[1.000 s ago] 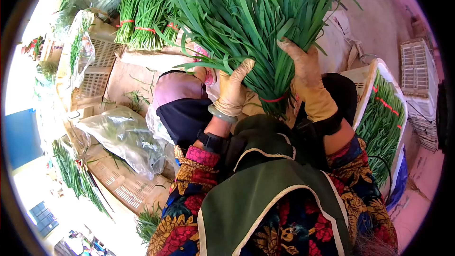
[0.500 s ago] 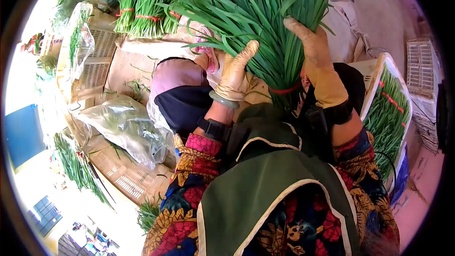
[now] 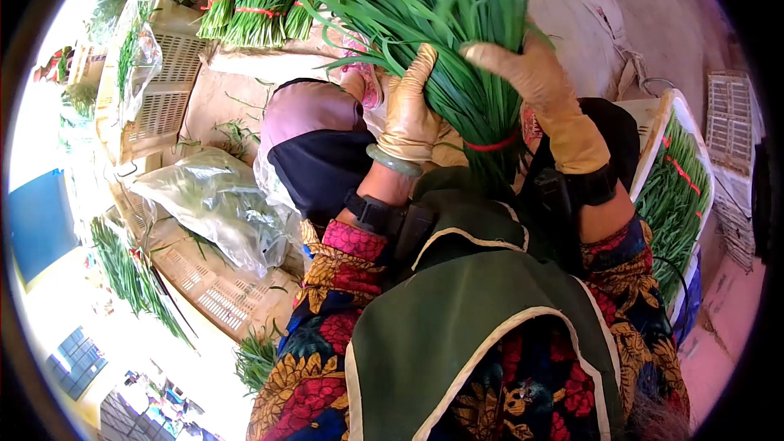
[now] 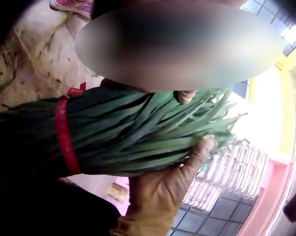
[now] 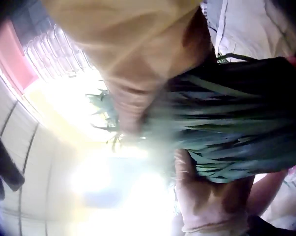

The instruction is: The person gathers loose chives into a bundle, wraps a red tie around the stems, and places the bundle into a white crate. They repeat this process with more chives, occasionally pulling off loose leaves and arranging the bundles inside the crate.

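A large bunch of garlic chives (image 3: 457, 57) stands leaves-up in front of the body, bound low with a red band (image 3: 492, 144). My gloved left hand (image 3: 408, 114) holds its left side, thumb up along the leaves and fingers hidden behind. On the other side, my gloved right hand (image 3: 547, 98) grips the leaves higher up, its thumb laid across the front. The left wrist view shows the dark green leaves (image 4: 123, 128) and red band (image 4: 67, 137) close up. In the right wrist view, the right glove (image 5: 138, 54) looms large and blurred.
Banded chive bunches (image 3: 261, 0) lie at the back left. A clear plastic bag (image 3: 224, 204) rests by a plastic crate (image 3: 212, 286) on the left. At the right stand a chive-filled box (image 3: 674, 175) and stacked white crates (image 3: 731, 131).
The bunch has shifted slightly right and become more upright and narrower at the leaves. My right hand's thumb has swung left across the front of the leaves; my left hand stays at the left side.
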{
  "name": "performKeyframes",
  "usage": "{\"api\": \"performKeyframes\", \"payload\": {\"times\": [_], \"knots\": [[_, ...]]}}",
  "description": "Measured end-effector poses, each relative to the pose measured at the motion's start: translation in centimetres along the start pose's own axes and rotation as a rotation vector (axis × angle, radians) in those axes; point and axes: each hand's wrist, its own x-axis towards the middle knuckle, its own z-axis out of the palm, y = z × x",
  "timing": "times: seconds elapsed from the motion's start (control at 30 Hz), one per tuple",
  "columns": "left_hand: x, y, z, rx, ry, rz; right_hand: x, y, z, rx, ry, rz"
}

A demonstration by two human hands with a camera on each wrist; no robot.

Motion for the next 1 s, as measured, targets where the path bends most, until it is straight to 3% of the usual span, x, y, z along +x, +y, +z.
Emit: {"api": "performKeyframes", "payload": {"times": [0.07,0.17,0.23,0.27,0.37,0.4,0.5,0.7,0.8,0.9,0.93,1.0], "knots": [[0.1,-0.2,-0.5,-0.009,-0.005,0.003,0.1,2.3,0.0,-0.240,-0.004,-0.027],[-0.1,-0.1,0.6,-0.017,0.003,0.077,-0.1,2.4,1.0,-0.596,0.160,-0.238],[-0.4,-0.1,0.5,0.051,-0.004,0.050,-0.1,2.0,1.3,-0.530,0.262,-0.003],[-0.3,0.0,0.5,0.041,-0.009,0.037,-0.1,1.5,1.4,-0.485,0.282,-0.055],[-0.6,0.4,1.1,0.032,-0.003,0.015,-0.2,0.9,1.4,-0.493,0.378,0.053],[-0.8,0.5,1.3,0.035,0.007,0.009,-0.2,1.0,1.4,-0.439,0.368,-0.033],[-1.2,0.9,1.7,-0.005,0.039,-0.037,-0.3,0.7,1.6,-0.383,0.362,0.075],[-0.5,0.0,0.6,-0.119,0.032,-0.034,0.1,2.0,1.3,-0.197,0.320,-0.053],[-0.9,0.6,1.0,-0.082,0.081,-0.008,-0.6,-1.8,1.4,-0.257,0.133,0.125],[-1.1,0.9,1.0,-0.137,0.071,0.029,-0.9,-2.6,0.1,-0.243,-0.078,0.115],[-0.8,1.1,0.8,-0.125,0.049,0.049,-1.2,-2.1,-0.1,-0.231,-0.019,-0.015],[-1.0,1.7,0.6,-0.175,-0.050,0.020,-1.9,-1.3,-1.7,-0.189,-0.022,-0.013]]}}
